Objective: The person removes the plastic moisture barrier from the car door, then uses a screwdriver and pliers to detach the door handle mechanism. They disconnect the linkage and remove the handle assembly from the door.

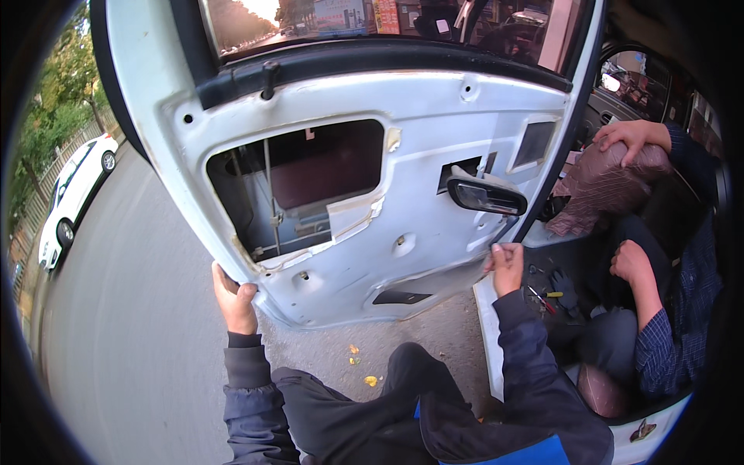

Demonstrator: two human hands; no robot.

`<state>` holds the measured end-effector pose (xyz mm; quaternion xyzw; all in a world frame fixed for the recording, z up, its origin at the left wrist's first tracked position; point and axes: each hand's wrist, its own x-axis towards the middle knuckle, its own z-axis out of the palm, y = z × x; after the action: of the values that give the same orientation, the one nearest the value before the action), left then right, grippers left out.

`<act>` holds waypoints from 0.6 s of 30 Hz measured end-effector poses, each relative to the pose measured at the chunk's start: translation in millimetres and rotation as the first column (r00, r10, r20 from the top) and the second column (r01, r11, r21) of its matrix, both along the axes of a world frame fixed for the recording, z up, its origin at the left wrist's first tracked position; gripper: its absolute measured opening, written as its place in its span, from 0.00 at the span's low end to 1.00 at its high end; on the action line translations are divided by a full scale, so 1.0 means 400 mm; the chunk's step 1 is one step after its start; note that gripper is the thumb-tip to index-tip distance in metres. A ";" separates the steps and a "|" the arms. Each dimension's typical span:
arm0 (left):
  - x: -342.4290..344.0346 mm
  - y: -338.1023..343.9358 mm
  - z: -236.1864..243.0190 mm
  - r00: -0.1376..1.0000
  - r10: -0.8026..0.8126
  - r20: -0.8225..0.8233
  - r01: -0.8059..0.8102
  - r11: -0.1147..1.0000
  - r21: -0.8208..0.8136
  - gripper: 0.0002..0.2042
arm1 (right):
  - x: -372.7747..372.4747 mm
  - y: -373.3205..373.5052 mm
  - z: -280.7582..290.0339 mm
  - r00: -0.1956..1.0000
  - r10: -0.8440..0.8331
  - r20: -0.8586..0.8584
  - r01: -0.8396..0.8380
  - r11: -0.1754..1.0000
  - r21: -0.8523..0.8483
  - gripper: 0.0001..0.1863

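A white car door stands open in front of me, its bare inner metal showing with no trim panel. My left hand grips the door's lower left edge, thumb on the near face and fingers passing behind it. At the lower right edge, my right hand is closed, its fingertips pinched by the door; whatever they hold is too small to make out. Above it sits the dark inner door handle on a loose-looking mount. Through the large door opening a thin upright rod shows. The window crank stub juts out below the glass.
At the right, another person sits in the car, one hand on a brown quilted seat. A yellow-handled screwdriver and a dark glove lie on the car floor. Beyond the road, a white car is parked by a fence.
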<state>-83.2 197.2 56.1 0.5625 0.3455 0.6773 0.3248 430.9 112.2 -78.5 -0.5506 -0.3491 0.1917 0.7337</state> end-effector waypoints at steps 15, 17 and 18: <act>0.007 -0.004 0.009 0.999 -0.033 0.022 0.034 0.999 -0.036 0.51 | -0.054 -0.016 0.230 0.973 -0.023 0.232 0.005 0.997 0.081 0.09; 0.006 -0.004 0.007 0.999 -0.031 0.033 0.032 0.999 -0.033 0.52 | -0.088 -0.023 0.180 0.973 0.009 0.231 -0.018 0.999 0.038 0.10; 0.005 -0.004 0.007 0.999 -0.030 0.031 0.031 0.999 -0.040 0.52 | -0.094 -0.024 0.156 0.976 0.018 0.219 -0.025 0.999 0.030 0.10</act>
<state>-81.1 195.6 59.1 0.5506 0.3455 0.6738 0.3514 393.4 102.6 -16.1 -0.5524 -0.4367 0.1322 0.6977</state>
